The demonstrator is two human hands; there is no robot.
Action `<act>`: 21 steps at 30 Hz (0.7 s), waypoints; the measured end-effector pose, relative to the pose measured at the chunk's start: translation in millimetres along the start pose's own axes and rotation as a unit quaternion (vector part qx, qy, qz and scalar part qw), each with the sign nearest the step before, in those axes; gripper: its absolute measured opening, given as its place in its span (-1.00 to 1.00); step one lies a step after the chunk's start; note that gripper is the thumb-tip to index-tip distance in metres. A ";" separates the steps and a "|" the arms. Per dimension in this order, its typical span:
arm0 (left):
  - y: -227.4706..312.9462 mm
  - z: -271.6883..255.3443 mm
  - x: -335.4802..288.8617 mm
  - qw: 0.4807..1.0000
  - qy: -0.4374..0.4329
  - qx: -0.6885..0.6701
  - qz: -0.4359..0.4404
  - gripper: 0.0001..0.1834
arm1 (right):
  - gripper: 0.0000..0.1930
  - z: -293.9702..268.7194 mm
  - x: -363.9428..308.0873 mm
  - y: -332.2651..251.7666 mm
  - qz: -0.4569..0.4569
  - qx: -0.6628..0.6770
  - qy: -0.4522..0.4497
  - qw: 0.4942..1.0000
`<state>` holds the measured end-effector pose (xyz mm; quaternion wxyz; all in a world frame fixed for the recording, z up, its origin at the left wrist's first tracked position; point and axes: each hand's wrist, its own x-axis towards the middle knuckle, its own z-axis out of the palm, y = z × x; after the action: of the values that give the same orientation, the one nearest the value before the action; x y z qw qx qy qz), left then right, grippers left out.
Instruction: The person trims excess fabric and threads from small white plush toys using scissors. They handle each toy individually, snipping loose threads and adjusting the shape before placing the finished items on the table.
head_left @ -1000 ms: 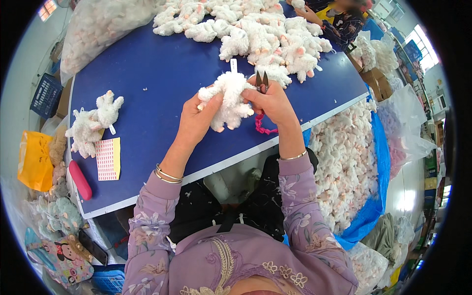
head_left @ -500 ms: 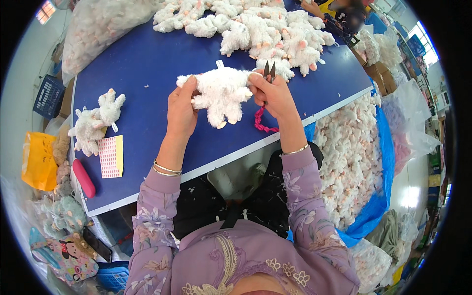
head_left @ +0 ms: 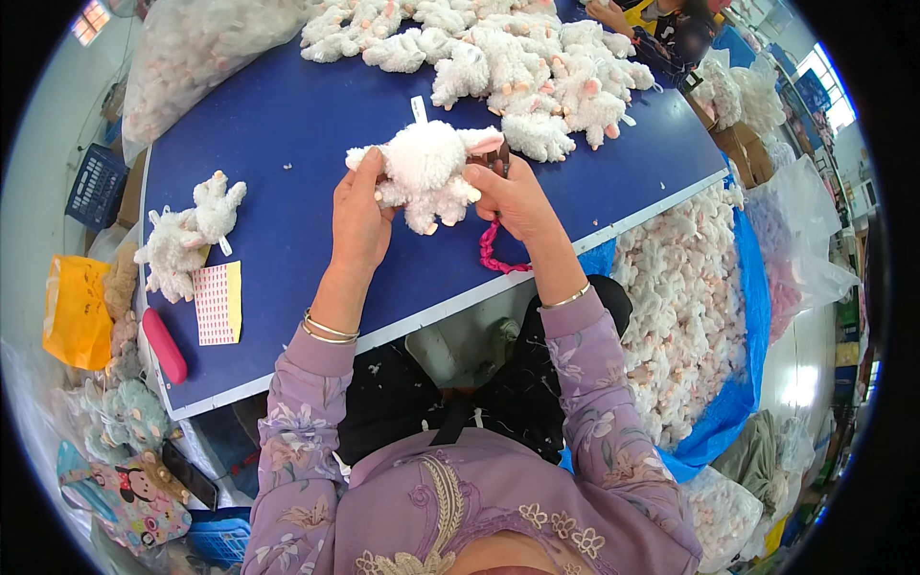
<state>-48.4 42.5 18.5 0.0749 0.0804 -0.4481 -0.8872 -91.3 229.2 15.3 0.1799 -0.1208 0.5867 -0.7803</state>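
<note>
From afar I see the left hand point(head_left: 360, 209), fingers clamped on the left side of a white toy point(head_left: 422, 165) above the tabletop point(head_left: 273, 225). Its pink ear point(head_left: 482, 141) points right, toward the right hand point(head_left: 517, 199), whose fingers grip scissors point(head_left: 503, 158) (whether they pinch the toy, I can't tell).

Nothing legible; white tag point(head_left: 419, 109) unreadable

The left hand point(head_left: 361, 206) grips a white plush lamb point(head_left: 424, 163); right of it, the right hand point(head_left: 515, 198) holds what look like scissors point(head_left: 504, 159); beyond it, a plush heap point(head_left: 513, 81) covers the desk point(head_left: 287, 230).
</note>
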 end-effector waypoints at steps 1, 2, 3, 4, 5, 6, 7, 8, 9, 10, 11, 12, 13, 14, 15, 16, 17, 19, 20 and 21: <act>-1.0 -2.9 1.2 1.000 -0.003 -0.003 -0.005 -0.66 | -0.73 -2.7 2.7 4.4 0.005 0.018 -0.004 1.000; -1.9 -4.8 1.9 1.000 -0.006 -0.006 -0.009 -0.66 | -0.75 -4.1 3.5 7.8 -0.001 0.017 -0.002 1.000; -2.9 -5.4 2.3 1.000 -0.013 0.004 -0.021 -0.66 | -0.78 -4.4 4.2 9.4 -0.006 0.015 -0.001 1.000; -3.8 -5.8 2.3 0.999 -0.019 0.015 -0.033 -0.66 | -0.80 -4.8 4.7 9.8 -0.011 0.013 0.001 1.000; -4.8 -6.0 2.7 0.998 -0.026 0.026 -0.045 -0.66 | -0.81 -4.8 5.5 9.4 -0.007 0.015 0.007 1.000; -6.1 -8.1 2.6 0.997 -0.051 0.035 -0.050 -0.67 | -0.81 -1.1 5.8 8.0 -0.002 0.018 0.012 1.000; -7.3 -10.5 3.1 0.995 -0.077 0.044 -0.054 -0.67 | -0.82 1.8 6.5 8.0 0.004 0.021 0.016 1.000; -7.8 -12.4 3.3 0.991 -0.103 0.053 -0.059 -0.68 | -0.83 2.3 9.1 12.7 -0.012 0.040 0.017 0.999; -7.3 -13.6 2.9 0.989 -0.114 0.058 -0.070 -0.69 | -0.84 2.6 11.8 18.4 -0.028 0.059 0.020 0.998; -8.5 -12.1 2.0 0.991 -0.111 0.029 -0.073 -0.68 | -0.85 1.9 13.3 22.4 -0.044 0.078 0.022 0.996; -10.2 -8.7 0.7 0.991 -0.108 0.000 -0.076 -0.67 | -0.84 -1.2 12.8 24.5 -0.042 0.105 0.007 0.993; -10.1 -6.6 -0.1 0.991 -0.105 -0.029 -0.077 -0.66 | -0.84 0.1 12.0 23.5 -0.035 0.113 0.008 0.993; -7.8 -5.4 -1.7 0.990 -0.104 -0.043 -0.084 -0.66 | -0.84 1.6 11.0 22.3 -0.027 0.120 0.009 0.992; -5.0 -4.0 -3.7 0.989 -0.103 -0.057 -0.091 -0.65 | -0.84 3.5 9.6 20.4 -0.019 0.127 0.010 0.992; -2.8 -3.0 -4.6 0.987 -0.103 -0.070 -0.097 -0.65 | -0.85 7.6 6.5 16.5 -0.006 0.118 0.019 0.993; -2.4 -3.5 -4.7 0.988 -0.100 -0.071 -0.093 -0.65 | -0.85 6.5 6.7 18.2 -0.005 0.119 0.014 0.993; -2.2 -4.5 -4.4 0.989 -0.098 -0.072 -0.090 -0.65 | -0.85 4.3 7.0 21.2 -0.005 0.120 0.010 0.993; -3.3 -7.6 -4.3 0.989 -0.097 -0.075 -0.085 -0.66 | -0.85 8.0 5.7 17.7 0.004 0.130 0.018 0.991; -3.8 -9.1 -3.8 0.989 -0.099 -0.077 -0.084 -0.66 | -0.85 10.4 5.6 14.3 0.010 0.140 0.031 0.990; -5.0 -9.1 -3.1 0.988 -0.103 -0.079 -0.084 -0.66 | -0.85 11.8 4.4 10.8 0.016 0.150 0.047 0.988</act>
<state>-43.8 39.0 9.3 -0.0402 0.0199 -0.3736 -0.9265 -89.1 214.4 8.2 0.1805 -0.0469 0.4729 -0.8611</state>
